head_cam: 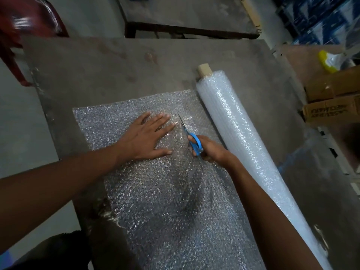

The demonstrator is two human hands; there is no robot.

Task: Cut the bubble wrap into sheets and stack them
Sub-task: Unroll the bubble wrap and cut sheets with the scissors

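Observation:
A long roll of bubble wrap (239, 137) lies on the grey table (109, 61), its cardboard core showing at the far end. An unrolled stretch of bubble wrap (155, 201) spreads flat to the left of the roll. My left hand (146, 136) presses flat on it, fingers spread. My right hand (211, 150) grips blue-handled scissors (191, 140), whose blades point away from me into the wrap just right of my left fingertips. Behind the scissors, toward me, the wrap is puckered along the line of the blades.
A dark red chair (25, 26) stands at the far left. A second table (187, 14) sits beyond this one. Cardboard boxes (333, 102) and a yellow-and-white item (329, 61) crowd the right side. Blue stacked packs (319, 18) fill the far right corner.

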